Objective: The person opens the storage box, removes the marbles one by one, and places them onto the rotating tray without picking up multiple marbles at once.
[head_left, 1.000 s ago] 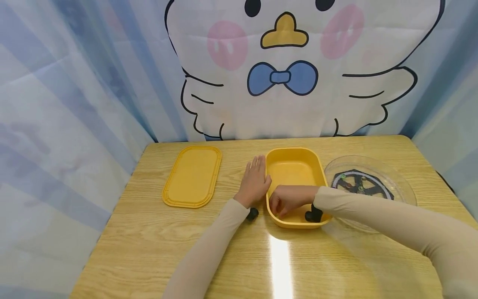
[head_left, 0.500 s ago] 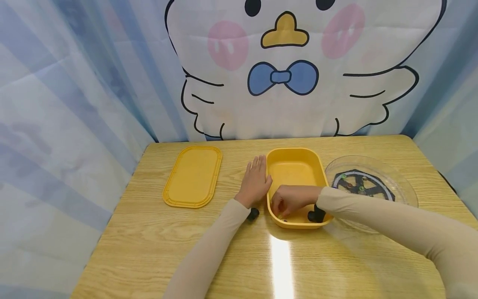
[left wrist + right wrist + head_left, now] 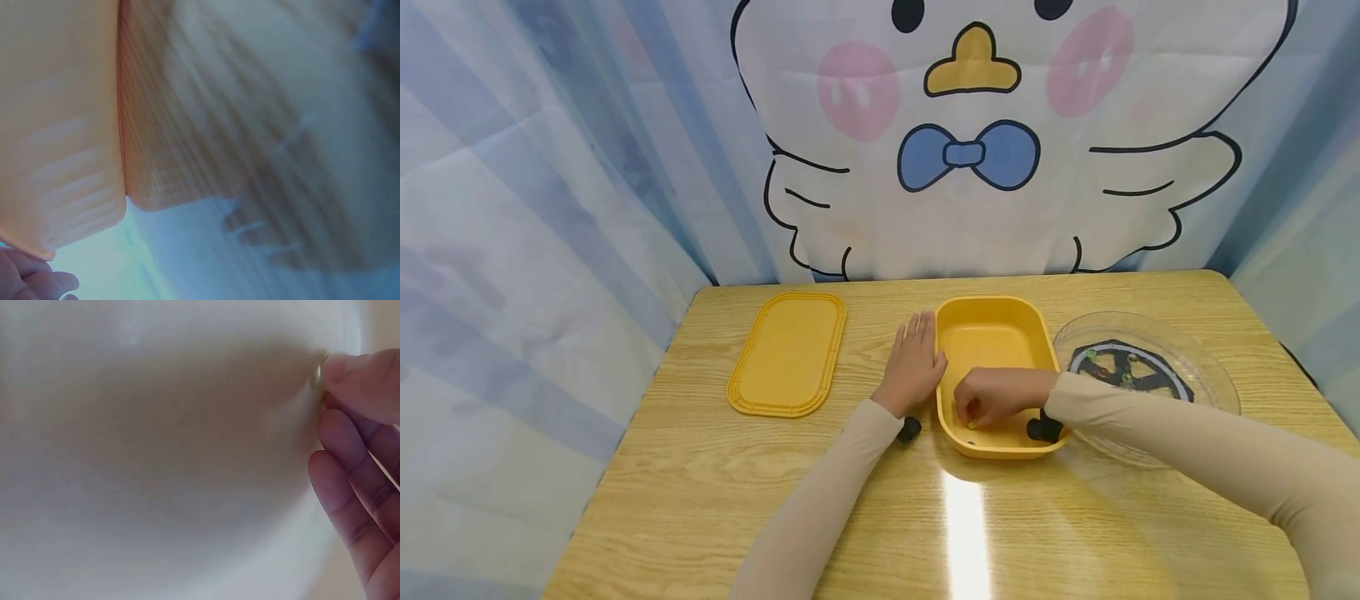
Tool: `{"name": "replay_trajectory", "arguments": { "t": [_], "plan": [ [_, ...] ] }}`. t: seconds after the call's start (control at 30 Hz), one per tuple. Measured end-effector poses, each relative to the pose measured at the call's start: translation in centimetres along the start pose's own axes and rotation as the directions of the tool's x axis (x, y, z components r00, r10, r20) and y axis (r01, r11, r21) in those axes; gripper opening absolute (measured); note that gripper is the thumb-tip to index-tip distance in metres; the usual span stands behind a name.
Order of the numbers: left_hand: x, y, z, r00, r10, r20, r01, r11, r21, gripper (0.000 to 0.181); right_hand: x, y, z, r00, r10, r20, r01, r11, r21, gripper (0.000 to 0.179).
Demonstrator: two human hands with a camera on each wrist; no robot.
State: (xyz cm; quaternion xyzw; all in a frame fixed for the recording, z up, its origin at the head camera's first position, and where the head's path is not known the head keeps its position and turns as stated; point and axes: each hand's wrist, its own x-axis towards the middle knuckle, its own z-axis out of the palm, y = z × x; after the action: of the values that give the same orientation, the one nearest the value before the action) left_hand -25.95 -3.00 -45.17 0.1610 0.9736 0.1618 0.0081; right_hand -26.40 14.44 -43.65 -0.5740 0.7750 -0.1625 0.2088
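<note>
In the head view a deep yellow plastic box (image 3: 992,329) stands on the table. My right hand (image 3: 996,396) reaches into its near half. Thumb and finger pinch a tiny yellowish-green piece (image 3: 972,425); in the right wrist view that shiny piece (image 3: 317,373) shows at the thumb tip, too small to name. Another tiny speck (image 3: 972,442) lies at the box's near edge. My left hand (image 3: 912,367), fingers straight, rests against the left side of the box. In the left wrist view its fingers (image 3: 39,281) touch the box's rim.
A flat yellow lid (image 3: 790,354) lies to the left on the wooden table (image 3: 700,500). To the right sits a clear round plate (image 3: 1213,375) with a black and white wheel-like pattern and small green and red bits, partly behind my right sleeve. A curtain (image 3: 962,225) hangs behind.
My right hand has moved a little right, away from the box's near left corner, with the tiny piece in its pinch. The left hand stays against the box.
</note>
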Motion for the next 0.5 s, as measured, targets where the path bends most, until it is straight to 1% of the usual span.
{"name": "replay_trajectory", "arguments": {
  "t": [0.23, 0.37, 0.5],
  "plan": [
    [-0.1, 0.1, -0.1, 1.0, 0.003, 0.007, -0.003, 1.0, -0.014, 0.062, 0.3, -0.6, 0.0, 0.999, -0.038, 0.011, 0.039, 0.998, -0.039, 0.012],
    [0.0, 0.1, -0.1, 1.0, 0.0, 0.013, 0.0, 1.0, -0.011, 0.062, 0.1, -0.7, -0.3, 1.0, -0.024, -0.01, 0.024, 0.999, -0.029, 0.011],
    [0.0, 0.1, -0.2, 1.0, -0.008, 0.016, 0.008, 1.0, -0.003, 0.062, -0.5, -1.1, -1.6, 0.998, 0.008, -0.055, -0.008, 1.0, -0.004, 0.01]
  ]
}}
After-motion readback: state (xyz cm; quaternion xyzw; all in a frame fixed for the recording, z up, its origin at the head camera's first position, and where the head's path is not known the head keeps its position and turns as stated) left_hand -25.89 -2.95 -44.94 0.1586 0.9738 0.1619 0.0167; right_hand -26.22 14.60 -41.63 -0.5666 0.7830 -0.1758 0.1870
